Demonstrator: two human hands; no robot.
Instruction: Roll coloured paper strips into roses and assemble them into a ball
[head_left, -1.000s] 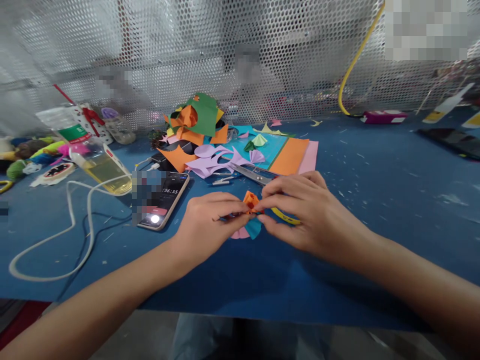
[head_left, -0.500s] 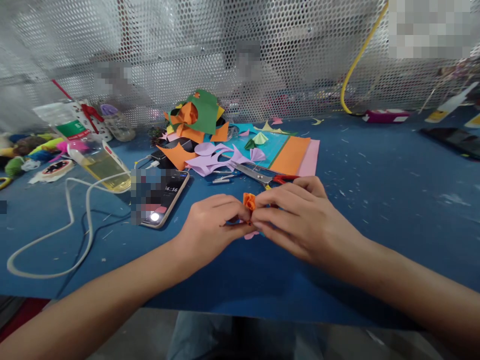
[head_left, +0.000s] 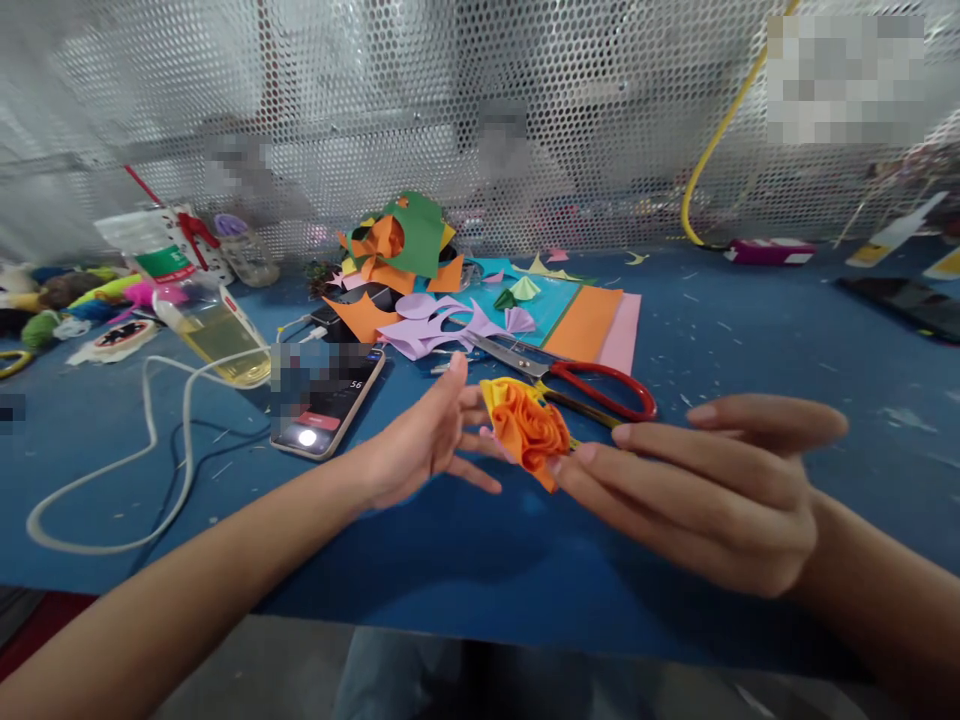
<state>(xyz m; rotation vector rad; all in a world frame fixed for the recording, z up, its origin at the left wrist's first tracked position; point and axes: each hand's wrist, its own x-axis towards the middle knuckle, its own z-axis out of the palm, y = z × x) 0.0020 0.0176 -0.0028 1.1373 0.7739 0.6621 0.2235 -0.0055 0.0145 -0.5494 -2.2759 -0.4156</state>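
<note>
A folded paper flower (head_left: 532, 425) shows a swirled orange rosette, with a yellow edge at its upper left and a bit of pink behind. It appears raised above the table, between my hands. My left hand (head_left: 439, 435) is open, thumb up and fingers spread, with its fingertips reaching the flower's left side. From the right, my right hand (head_left: 705, 485) stretches out its fingers; the lower fingertips touch the flower's right edge, while the thumb stands apart. How the flower is supported underneath is hidden. Just behind it lie scissors (head_left: 607, 385) with red handles.
Paper scraps (head_left: 420, 240) in orange, green and purple heap at the back. Coloured sheets (head_left: 585, 320) lie beside them. On the left are a phone (head_left: 330, 400), a white cable (head_left: 184, 450) and a bottle (head_left: 217, 335) of yellowish liquid. A perforated metal panel (head_left: 600, 130) stands behind the table.
My hands were pinching the flower together; now they have spread apart, the right one moving rightward. The flower has turned so its orange rosette faces me, and the scissors' red handles are uncovered.
</note>
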